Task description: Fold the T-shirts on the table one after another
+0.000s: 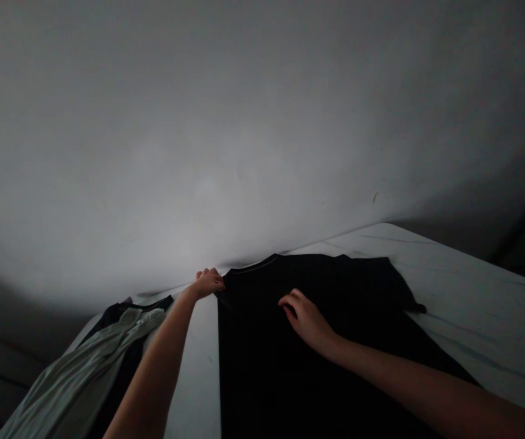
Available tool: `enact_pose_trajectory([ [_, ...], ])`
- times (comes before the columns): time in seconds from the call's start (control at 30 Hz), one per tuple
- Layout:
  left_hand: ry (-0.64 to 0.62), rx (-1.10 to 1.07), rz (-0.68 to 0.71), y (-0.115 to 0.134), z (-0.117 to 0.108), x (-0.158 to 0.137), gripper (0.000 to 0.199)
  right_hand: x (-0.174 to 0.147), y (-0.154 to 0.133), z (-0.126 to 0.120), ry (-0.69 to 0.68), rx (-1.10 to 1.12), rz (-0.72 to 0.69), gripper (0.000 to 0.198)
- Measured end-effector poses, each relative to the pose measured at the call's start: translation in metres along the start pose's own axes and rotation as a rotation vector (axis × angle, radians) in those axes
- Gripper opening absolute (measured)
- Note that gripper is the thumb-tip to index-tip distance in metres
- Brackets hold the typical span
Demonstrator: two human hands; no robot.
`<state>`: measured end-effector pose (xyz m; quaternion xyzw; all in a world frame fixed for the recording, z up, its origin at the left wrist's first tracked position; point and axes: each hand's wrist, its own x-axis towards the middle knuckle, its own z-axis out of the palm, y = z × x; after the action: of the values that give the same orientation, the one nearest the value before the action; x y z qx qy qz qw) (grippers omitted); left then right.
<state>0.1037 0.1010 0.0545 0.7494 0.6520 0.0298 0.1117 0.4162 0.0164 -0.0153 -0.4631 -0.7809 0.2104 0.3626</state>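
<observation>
A black T-shirt (262,366) lies spread on a white table with grey streaks. Its neckline points toward the wall, and one sleeve reaches out to the right. At the upper left edge of the shirt, near the shoulder, my left hand (208,282) has its fingers closed on the fabric. My right hand (307,318) is over the upper middle of the shirt, fingers loosely curved and the thumb a little apart from them. Nothing shows between those fingers. The shirt's lower part runs out of the picture at the bottom.
Left of my left forearm lie a pale grey-green garment (83,353) and dark clothing (111,314) beneath it. A plain grey wall (225,134) rises along the far edge of the table (467,292). The room is dim, and both lower sides fall into shadow.
</observation>
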Motion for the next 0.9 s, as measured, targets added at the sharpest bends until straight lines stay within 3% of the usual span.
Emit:
enact_pose_trajectory([
  [0.23,0.033,-0.099,0.081,-0.011,-0.002,0.006,0.027,-0.001,0.004,0.003,0.028,0.022,-0.004,0.029],
  [0.43,0.098,-0.102,0.084,0.006,0.019,0.018,0.025,-0.005,0.003,0.001,0.087,0.072,-0.024,0.026],
  [0.57,0.129,-0.049,0.031,0.012,0.027,0.016,0.019,-0.014,0.001,-0.006,0.059,0.053,0.050,0.020],
  [0.73,0.184,-0.007,-0.056,0.006,0.029,0.004,0.029,-0.056,-0.021,-0.020,0.002,0.088,0.112,0.047],
  [0.9,0.138,0.008,-0.072,0.001,0.025,-0.004,0.022,-0.125,-0.054,-0.019,-0.107,0.285,0.354,0.042],
])
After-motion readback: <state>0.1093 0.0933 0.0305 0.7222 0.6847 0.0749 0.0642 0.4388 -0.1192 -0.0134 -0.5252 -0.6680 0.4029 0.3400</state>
